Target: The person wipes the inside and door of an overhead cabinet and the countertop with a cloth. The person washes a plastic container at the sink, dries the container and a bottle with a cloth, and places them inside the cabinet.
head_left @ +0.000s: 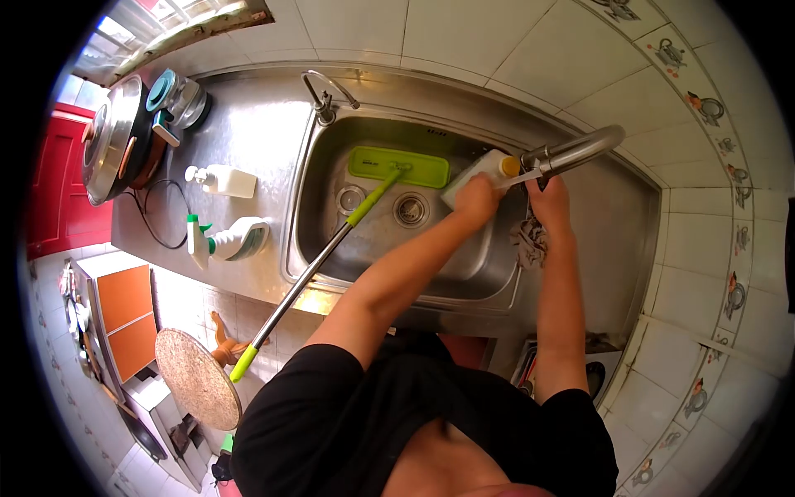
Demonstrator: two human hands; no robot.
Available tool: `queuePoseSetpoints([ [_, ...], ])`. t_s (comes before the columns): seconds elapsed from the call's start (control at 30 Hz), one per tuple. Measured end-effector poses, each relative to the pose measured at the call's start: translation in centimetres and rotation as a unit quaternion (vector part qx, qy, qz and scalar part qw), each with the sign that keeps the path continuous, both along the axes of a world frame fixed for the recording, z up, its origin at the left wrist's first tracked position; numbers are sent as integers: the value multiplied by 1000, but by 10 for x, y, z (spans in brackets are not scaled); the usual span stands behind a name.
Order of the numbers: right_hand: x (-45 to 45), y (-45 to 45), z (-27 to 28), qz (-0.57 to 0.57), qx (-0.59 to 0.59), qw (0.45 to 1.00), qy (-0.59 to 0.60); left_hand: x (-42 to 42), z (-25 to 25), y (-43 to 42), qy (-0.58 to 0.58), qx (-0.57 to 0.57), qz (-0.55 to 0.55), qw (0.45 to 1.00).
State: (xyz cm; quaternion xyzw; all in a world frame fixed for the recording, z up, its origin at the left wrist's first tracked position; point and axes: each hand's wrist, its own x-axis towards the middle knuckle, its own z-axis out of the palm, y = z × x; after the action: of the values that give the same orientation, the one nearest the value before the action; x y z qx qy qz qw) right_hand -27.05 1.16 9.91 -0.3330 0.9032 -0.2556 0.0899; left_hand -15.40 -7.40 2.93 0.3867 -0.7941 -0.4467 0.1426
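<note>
At the right side of the steel sink (331, 248), my left hand (478, 199) is closed round a pale bottle (457, 192) with a yellow cap, tilted beside the faucet (580, 151). My right hand (550, 203) is at the faucet's base, its fingers partly hidden; whether they grip anything is unclear. A crumpled grey-brown cloth (530, 242) hangs just below and beside it. A green flat mop (431, 170) lies in the sink, its long handle resting over the front edge.
Left of the sink, a white pump bottle (228, 181) and a white spray bottle (242, 239) lie on the steel counter (273, 108). Farther left are a lidded pan (112, 145), a glass jar (184, 101) and a black cable (149, 224). A small curved tap (325, 112) rises behind the sink.
</note>
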Motion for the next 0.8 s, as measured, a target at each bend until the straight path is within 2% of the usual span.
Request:
queuePoseSetpoints([
  [0.1, 7, -22, 17, 69, -62, 995, 20, 5, -7, -8, -46, -78, -69, 993],
  [0.17, 13, -42, 18, 138, -82, 985, 58, 9, -16, -7, -31, -169, -117, 978],
  [0.2, 13, -53, 10, 193, -68, 978, 47, 14, -16, -5, -26, -213, -142, 966],
  [0.27, 6, -72, -19, 301, -38, 953, 26, 25, -7, -4, -39, -219, -204, 953],
  [0.37, 12, -75, -53, 421, 63, 900, -97, 48, 4, -5, -37, -279, -256, 925],
  [0.4, 8, -81, -50, 403, 106, 891, -178, 54, 7, -8, -32, -306, -267, 913],
  [0.47, -2, -88, -42, 351, 194, 849, -344, 66, 22, -11, 34, -269, -288, 919],
  [0.5, -2, -91, -48, 293, 250, 847, -367, 72, 31, -12, 68, -250, -299, 918],
  [0.6, 28, -94, -52, 459, 109, 833, -291, 79, 40, -17, 79, -233, -359, 900],
  [0.63, 39, -93, -52, 550, -6, 808, -210, 81, 40, -13, 75, -230, -360, 901],
  [0.73, 25, -98, -72, 482, 174, 784, -350, 91, 47, -11, 78, -232, -376, 894],
  [0.8, 27, -97, -51, 409, 235, 808, -353, 95, 69, -20, 109, -241, -384, 885],
])
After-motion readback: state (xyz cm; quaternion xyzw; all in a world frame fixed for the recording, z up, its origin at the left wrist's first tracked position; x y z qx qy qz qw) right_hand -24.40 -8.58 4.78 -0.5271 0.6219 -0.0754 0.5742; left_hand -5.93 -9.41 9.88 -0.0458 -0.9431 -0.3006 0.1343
